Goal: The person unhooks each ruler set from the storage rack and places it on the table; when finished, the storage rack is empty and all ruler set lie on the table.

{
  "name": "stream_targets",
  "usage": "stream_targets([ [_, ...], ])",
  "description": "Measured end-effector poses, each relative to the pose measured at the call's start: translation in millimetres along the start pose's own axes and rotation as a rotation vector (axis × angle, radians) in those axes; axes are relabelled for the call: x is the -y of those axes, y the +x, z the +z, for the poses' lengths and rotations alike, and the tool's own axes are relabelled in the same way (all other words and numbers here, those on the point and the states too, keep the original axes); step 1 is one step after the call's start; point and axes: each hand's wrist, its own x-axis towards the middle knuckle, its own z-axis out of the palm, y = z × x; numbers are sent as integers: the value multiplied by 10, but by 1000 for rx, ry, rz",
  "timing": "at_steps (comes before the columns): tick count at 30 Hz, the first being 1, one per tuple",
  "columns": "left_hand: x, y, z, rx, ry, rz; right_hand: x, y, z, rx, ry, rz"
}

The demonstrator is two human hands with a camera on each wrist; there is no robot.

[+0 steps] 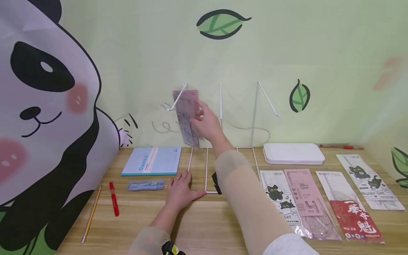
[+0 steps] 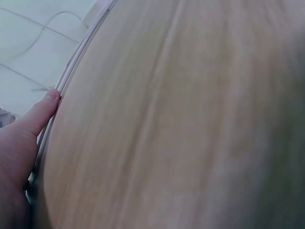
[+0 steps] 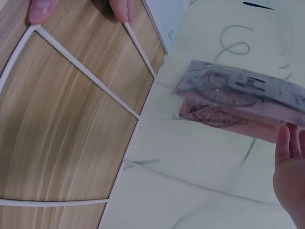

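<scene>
A white wire rack (image 1: 220,102) stands against the wall, its base frame flat on the table and several prongs jutting forward at the top. By the left prong, my right hand (image 1: 208,122) pinches the right edge of a pink ruler set in a clear sleeve (image 1: 188,117). In the right wrist view a greyish ruler pack (image 3: 228,88) and a pink ruler pack (image 3: 228,117) hang one beside the other, with the right fingers (image 3: 283,143) at the pink one. Fingers spread, my left hand (image 1: 181,191) rests on the left part of the rack's base, thumb on the front wire.
Left lie a blue notebook (image 1: 151,161), a small blue case (image 1: 146,185), a red pen (image 1: 113,199) and a pencil (image 1: 91,214). On the right are a white box (image 1: 293,153), another red pen (image 1: 341,147) and several packaged ruler sets (image 1: 357,219).
</scene>
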Motion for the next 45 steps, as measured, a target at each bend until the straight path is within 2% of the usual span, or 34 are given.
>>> stream_targets([
  [9, -29, -11, 0, 7, -14, 0, 28, -4, -6, -52, -55, 9],
  [15, -16, 9, 0, 11, -16, 8, 8, -61, -26, -92, -74, -35],
  [21, 7, 19, -21, 8, -33, 3, 18, -143, 10, -87, -45, -79],
  [26, 18, 1, -30, 6, -26, -1, 34, -263, 37, -64, -2, -136],
  [32, 17, -1, -2, 9, -31, 13, 31, -413, 55, -89, 19, -185],
  [45, 10, 15, 16, 25, -27, -2, 42, -649, -19, -92, -87, -369],
])
